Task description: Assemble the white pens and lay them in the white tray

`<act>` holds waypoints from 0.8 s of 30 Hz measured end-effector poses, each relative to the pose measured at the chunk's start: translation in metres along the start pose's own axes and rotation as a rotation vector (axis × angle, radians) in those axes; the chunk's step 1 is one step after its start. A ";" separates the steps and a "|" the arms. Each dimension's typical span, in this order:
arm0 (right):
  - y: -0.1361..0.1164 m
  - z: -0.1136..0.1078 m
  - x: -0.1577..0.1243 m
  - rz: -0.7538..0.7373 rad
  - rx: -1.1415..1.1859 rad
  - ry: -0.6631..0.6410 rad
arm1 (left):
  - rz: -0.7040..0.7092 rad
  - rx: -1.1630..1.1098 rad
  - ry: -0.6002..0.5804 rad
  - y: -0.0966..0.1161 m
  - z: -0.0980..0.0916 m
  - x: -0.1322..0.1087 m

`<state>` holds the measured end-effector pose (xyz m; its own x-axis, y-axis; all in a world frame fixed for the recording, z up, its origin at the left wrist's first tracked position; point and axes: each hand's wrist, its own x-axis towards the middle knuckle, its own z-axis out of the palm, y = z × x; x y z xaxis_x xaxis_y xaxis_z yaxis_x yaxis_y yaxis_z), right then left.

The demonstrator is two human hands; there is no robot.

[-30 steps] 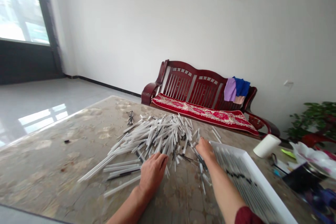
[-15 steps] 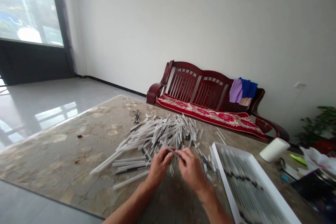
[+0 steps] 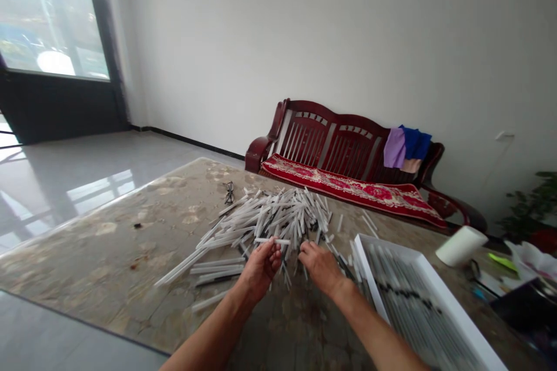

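Note:
My left hand [image 3: 261, 264] pinches a short white tube [image 3: 278, 241] between thumb and fingertips, held level above the front of a heap. My right hand [image 3: 321, 265] is to its right, fingers bent and drawn together at the near edge of the heap; whether anything is in them is hidden. Between and beyond both hands spreads the heap of white tubes [image 3: 278, 214], with some dark ones mixed in. Several longer tubes [image 3: 217, 266] lie to the left of my left hand.
A white box [image 3: 429, 275] with rows of thin translucent tubes and dark bits stands on the patterned table [image 3: 174, 220] at right. Beyond it are a white roll [image 3: 461, 246] and a dark object [image 3: 517, 307]. Glasses [image 3: 229, 192] lie behind the heap; a wooden bench [image 3: 335, 151] lines the wall.
Both hands were together on a tube. Now they are apart: my left hand keeps a white tube, turned level, and my right hand has moved off it to the heap's edge.

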<state>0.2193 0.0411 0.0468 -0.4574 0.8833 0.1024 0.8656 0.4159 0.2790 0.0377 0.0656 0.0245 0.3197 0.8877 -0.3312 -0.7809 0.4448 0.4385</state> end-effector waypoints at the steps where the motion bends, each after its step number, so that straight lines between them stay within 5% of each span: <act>1: 0.001 0.000 0.000 -0.009 -0.028 -0.017 | 0.003 0.011 0.006 -0.001 0.000 0.000; 9: 0.010 0.010 -0.014 -0.064 -0.067 0.001 | 0.038 0.123 0.026 -0.009 0.001 -0.001; 16: 0.029 0.019 -0.017 -0.259 -0.062 0.101 | 0.121 0.230 0.022 -0.016 -0.001 0.000; 19: 0.030 0.017 -0.021 -0.051 0.215 0.314 | 0.151 0.218 0.021 -0.018 -0.002 0.002; 24: -0.003 0.000 -0.024 0.624 1.155 0.918 | 0.132 0.157 0.050 -0.019 0.002 0.001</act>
<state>0.2275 0.0188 0.0435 0.4174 0.7237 0.5496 0.4428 0.3661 -0.8184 0.0538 0.0579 0.0176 0.1900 0.9341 -0.3021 -0.7199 0.3418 0.6041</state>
